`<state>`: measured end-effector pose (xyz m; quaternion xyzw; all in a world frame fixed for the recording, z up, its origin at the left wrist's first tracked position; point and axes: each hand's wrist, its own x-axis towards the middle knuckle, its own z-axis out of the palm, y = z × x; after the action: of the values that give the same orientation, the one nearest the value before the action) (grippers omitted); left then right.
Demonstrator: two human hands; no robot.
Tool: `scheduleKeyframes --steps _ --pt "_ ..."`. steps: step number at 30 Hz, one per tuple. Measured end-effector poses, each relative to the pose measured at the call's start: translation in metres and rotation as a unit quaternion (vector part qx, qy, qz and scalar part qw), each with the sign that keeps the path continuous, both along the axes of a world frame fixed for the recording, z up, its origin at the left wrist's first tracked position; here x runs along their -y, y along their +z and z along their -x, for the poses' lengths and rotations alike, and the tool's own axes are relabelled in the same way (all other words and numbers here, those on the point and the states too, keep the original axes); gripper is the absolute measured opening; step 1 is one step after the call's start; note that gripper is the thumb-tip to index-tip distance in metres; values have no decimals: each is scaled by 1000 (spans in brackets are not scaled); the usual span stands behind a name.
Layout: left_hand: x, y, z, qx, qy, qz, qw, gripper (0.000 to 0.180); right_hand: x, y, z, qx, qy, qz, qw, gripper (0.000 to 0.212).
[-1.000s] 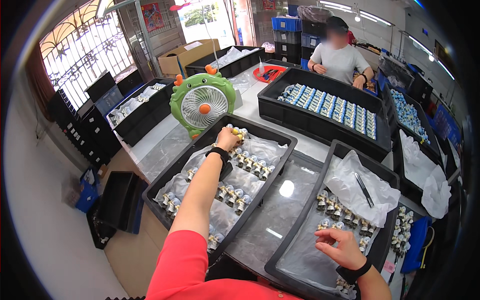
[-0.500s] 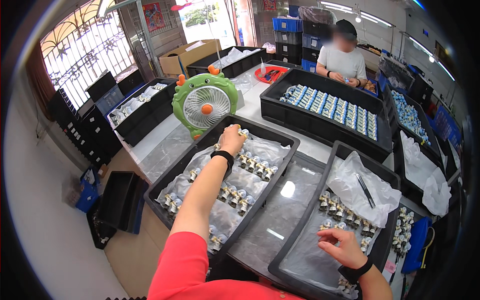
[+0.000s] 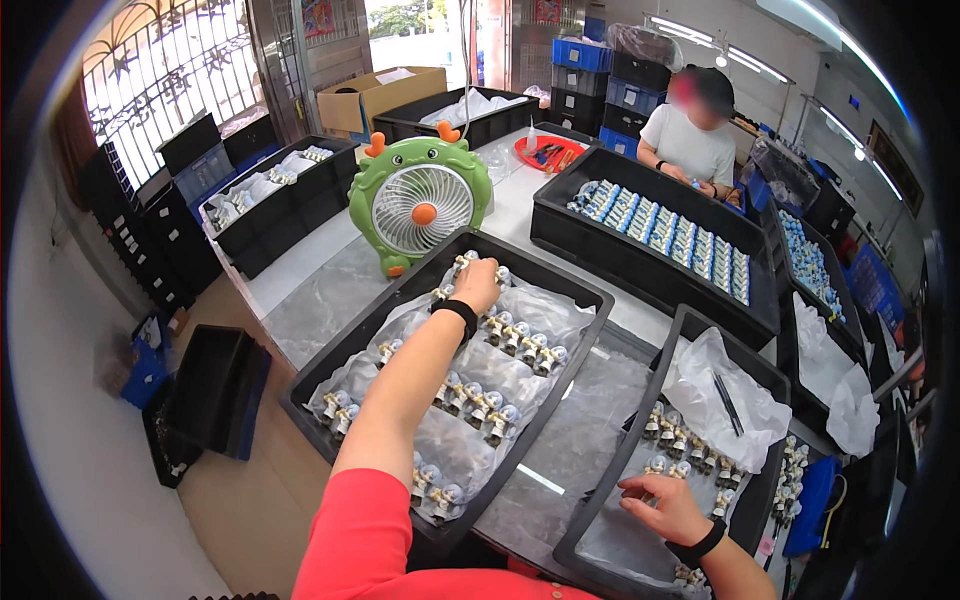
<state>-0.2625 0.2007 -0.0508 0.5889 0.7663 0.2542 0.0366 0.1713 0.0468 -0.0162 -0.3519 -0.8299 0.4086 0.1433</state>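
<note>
My left hand (image 3: 477,285) reaches into the far end of a black tray (image 3: 575,350), its fingers closed around a small white-and-gold figurine (image 3: 501,275). The fingertips are partly hidden behind the hand. Rows of similar figurines (image 3: 515,335) with pale blue tops lie there on white plastic film. Over a second black tray (image 3: 572,545) on the right, my right hand (image 3: 672,508) hovers with fingers loosely bent and apart, holding nothing visible. Below and beyond it are more figurines (image 3: 682,437). Black tweezers (image 3: 728,404) rest on crumpled film in that tray.
A green fan (image 3: 420,208) stands beyond the left tray. Farther right, a deep black bin (image 3: 650,260) holds rows of blue-and-white figurines, with a co-worker (image 3: 690,135) behind it. A red dish (image 3: 548,152) holds tools. Stacked black trays (image 3: 215,390) sit on the floor.
The view has shifted slightly. My left hand has moved a little to the right and down at the tray's far end. My right hand has shifted slightly left and lower over its tray.
</note>
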Motion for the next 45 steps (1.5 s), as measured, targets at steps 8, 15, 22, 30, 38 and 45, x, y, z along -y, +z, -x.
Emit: scheduleKeyframes --steps 8,15,22,30,38,45 --pt "1 -7 9 -3 6 4 1000 44 -5 -8 -2 8 4 -10 1000 26" --pt "4 0 5 -3 -14 4 1000 52 -7 -3 -3 -35 -7 -16 999 24" --pt "11 -1 11 -10 -13 0 1000 39 -52 61 55 1 30 -94 995 16" --pt "5 19 36 256 -31 2 966 35 -151 47 200 52 90 -169 980 28" --pt "19 28 53 295 -25 -6 955 33 -194 -15 271 169 66 -238 954 47" --pt "16 5 51 287 6 -10 958 33 -199 -8 282 293 89 -202 930 42"
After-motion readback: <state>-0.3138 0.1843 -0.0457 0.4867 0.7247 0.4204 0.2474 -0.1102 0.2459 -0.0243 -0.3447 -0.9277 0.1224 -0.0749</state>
